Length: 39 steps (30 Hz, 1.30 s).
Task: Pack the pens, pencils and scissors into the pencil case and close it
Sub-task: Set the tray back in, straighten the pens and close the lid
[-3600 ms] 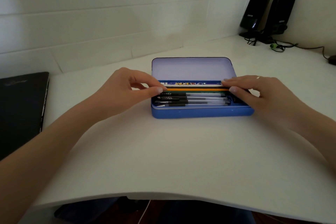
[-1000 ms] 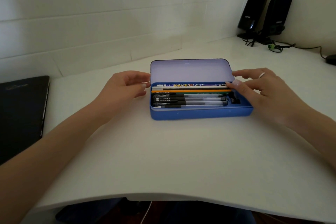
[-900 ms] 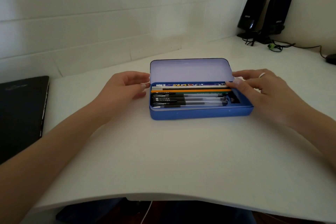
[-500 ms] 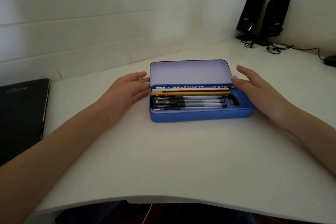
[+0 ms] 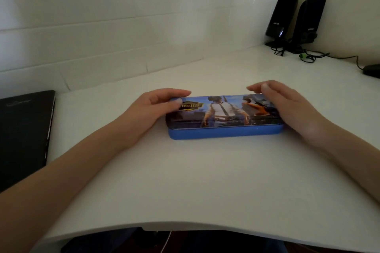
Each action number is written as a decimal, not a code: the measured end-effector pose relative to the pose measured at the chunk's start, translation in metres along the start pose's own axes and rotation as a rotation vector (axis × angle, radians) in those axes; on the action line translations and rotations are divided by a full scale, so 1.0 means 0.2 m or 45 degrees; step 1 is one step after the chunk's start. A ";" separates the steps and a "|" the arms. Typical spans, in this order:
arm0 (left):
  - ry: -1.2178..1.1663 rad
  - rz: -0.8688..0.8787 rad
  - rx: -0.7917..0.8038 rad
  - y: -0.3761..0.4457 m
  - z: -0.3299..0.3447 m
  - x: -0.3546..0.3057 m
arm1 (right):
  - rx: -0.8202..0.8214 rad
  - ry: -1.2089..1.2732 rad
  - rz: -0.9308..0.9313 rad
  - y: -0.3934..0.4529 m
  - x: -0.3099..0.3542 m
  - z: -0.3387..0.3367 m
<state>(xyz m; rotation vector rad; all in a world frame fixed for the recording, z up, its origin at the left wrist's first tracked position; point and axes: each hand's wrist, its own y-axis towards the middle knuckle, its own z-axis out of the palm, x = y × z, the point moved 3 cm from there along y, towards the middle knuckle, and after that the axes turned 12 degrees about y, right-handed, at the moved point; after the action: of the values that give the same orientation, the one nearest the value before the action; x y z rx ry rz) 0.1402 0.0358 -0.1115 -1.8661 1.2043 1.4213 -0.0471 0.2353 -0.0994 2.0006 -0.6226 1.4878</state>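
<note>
**Lid down, both hands on the case**

Left hand [image 5: 156, 107] at nine o'clock of the pencil case [image 5: 224, 117], fingers curled over the far left corner, thumb pressed on the printed lid [image 5: 222, 110]: grip clamped on the case. Right hand [image 5: 287, 109] at three o'clock, fingers arched over the far right corner, palm against the end wall, likewise clamped on the case. Both forearms angled in from the near corners.

Lying flat at mid counter [image 5: 205, 181], long axis running nine to three o'clock, lid face up, blue base showing beneath.

Contents hidden under the lid. Case's two ends covered by the hands. At nine o'clock a dark laptop [image 5: 22, 135], cut off by the edge. At two o'clock two black speakers [image 5: 296, 20] with cables.
</note>
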 end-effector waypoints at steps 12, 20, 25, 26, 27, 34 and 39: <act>0.755 0.170 0.255 -0.02 0.02 0.01 | 0.161 -0.441 -0.188 0.01 -0.03 0.04; 1.044 0.194 0.211 -0.04 0.04 0.03 | 0.133 -0.937 -0.289 0.00 -0.04 0.02; 1.010 0.144 0.132 -0.08 0.05 0.03 | 0.036 -0.662 -0.262 -0.02 -0.06 0.03; 0.987 0.148 0.107 -0.09 0.05 0.03 | 0.012 -0.489 -0.223 -0.03 -0.05 0.03; 0.969 0.157 0.082 -0.10 0.04 0.02 | -0.015 -0.352 -0.197 -0.03 -0.05 0.02; 1.195 0.360 0.036 -0.17 0.07 -0.02 | 0.006 -0.364 -0.199 -0.09 -0.05 0.00; 1.230 0.346 0.095 -0.21 0.08 -0.03 | 0.044 -0.590 -0.319 -0.12 -0.05 0.05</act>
<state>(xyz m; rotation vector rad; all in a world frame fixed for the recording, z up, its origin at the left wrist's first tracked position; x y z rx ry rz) 0.1675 0.0705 -0.1169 -2.4831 1.9561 0.5023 -0.0266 0.2469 -0.1152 2.3700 -0.5024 0.8983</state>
